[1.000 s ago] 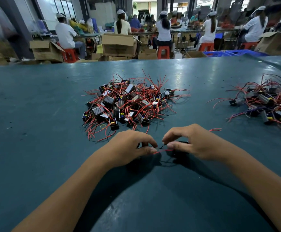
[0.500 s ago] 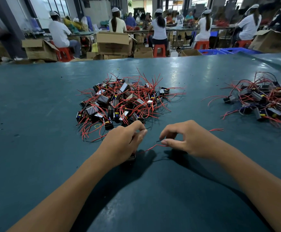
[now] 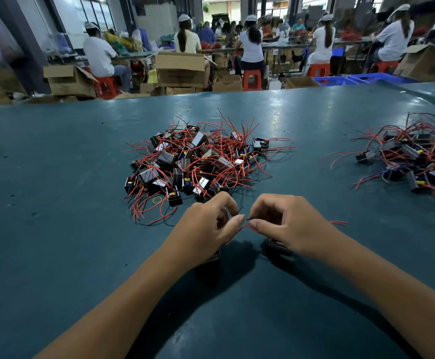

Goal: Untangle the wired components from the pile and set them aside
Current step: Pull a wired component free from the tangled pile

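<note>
Work is in mid-course at the teal table (image 3: 55,229). The main pile (image 3: 198,161) of wired components, small black box-shaped units with red leads, lies at the table centre, just beyond the hands, and remains large and densely tangled; the count of units in it cannot be read, but many are visible, so the greater part of the task is judged outstanding. A second, smaller group of components (image 3: 413,161) lies well apart at the right edge of the table; it is judged to be the set-aside stack, though its wires also cross one another and its far side is cut off by the frame. The left hand (image 3: 206,229) is curled, thumb and forefinger pinching a thin red wire (image 3: 244,226), with a dark unit (image 3: 215,256) partly visible beneath the palm. The right hand (image 3: 286,226) is likewise curled and pinches the same wire run close to the left fingertips; a second dark unit (image 3: 278,246) shows under its palm, and a loose red lead end (image 3: 338,223) projects past its wrist. A short black wire tip (image 3: 239,210) rises between the two hands. The step in hand is judged to be separation of two units whose leads are interlocked, near the table surface. Neither unit is yet placed with the right-hand group. A yellow rubber band (image 3: 157,200) lies at the near left margin of the main pile.
</note>
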Action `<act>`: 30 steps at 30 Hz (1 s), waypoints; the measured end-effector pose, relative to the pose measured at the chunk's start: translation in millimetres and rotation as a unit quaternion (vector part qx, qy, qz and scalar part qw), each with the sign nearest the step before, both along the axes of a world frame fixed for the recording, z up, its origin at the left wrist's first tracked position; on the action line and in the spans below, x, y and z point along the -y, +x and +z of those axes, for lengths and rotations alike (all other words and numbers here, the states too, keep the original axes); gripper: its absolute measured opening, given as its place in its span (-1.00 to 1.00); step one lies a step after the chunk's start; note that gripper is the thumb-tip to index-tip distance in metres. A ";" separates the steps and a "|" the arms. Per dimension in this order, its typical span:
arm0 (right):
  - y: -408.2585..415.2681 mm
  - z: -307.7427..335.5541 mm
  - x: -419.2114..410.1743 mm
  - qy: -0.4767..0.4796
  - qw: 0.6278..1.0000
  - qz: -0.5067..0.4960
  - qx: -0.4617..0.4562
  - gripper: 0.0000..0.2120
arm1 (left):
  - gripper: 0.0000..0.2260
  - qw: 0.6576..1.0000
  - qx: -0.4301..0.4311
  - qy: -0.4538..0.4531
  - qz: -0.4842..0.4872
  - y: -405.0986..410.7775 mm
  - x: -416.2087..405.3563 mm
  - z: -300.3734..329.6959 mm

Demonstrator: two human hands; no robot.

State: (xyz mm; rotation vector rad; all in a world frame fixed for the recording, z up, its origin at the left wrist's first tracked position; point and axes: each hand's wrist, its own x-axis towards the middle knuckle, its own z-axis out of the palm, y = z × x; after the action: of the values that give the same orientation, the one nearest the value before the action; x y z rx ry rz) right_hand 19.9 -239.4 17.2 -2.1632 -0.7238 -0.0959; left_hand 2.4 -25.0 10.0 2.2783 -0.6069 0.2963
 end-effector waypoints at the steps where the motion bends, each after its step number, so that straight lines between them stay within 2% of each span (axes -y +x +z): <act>1: -0.7 0.1 -0.5 -0.001 1.000 0.002 -0.001 -0.88 | -0.89 1.000 -0.008 -0.003 -0.003 0.0 0.3 -0.6; 6: -2.9 1.2 -0.7 0.004 1.000 -0.003 0.002 -0.87 | -0.76 0.995 -0.069 -0.058 -0.032 1.8 -1.0 -1.2; 10: -3.6 1.0 -0.8 0.009 0.999 -0.030 0.009 -0.86 | -0.79 0.995 -0.076 -0.039 -0.058 -0.2 -0.2 -2.0; 15: -6.1 1.3 -3.4 0.028 0.997 -0.072 0.004 -0.85 | -0.75 0.993 -0.090 -0.072 -0.041 -1.2 -0.9 -0.6; 19: -10.1 2.9 -6.7 0.051 0.996 -0.074 -0.013 -0.85 | -0.73 0.992 -0.099 -0.063 -0.053 -4.8 0.8 1.0; 22: -13.1 2.6 -10.9 0.055 0.995 -0.078 -0.026 -0.85 | -0.69 0.995 -0.080 -0.024 -0.058 -9.1 2.8 2.8; 27: -14.5 -0.7 -15.4 0.111 0.986 -0.088 -0.086 -0.88 | -0.91 0.996 -0.067 -0.028 -0.055 -6.5 2.7 3.1; 30: -15.9 -1.3 -15.8 0.152 0.978 -0.101 -0.099 -0.90 | -0.88 0.993 -0.090 -0.065 -0.049 -5.1 3.6 0.8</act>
State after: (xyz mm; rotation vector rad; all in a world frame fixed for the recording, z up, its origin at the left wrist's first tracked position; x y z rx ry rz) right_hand 4.0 -223.5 15.9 -1.9124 -0.3474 -0.0894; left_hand -2.6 -28.5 10.8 2.1137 -0.5866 0.0787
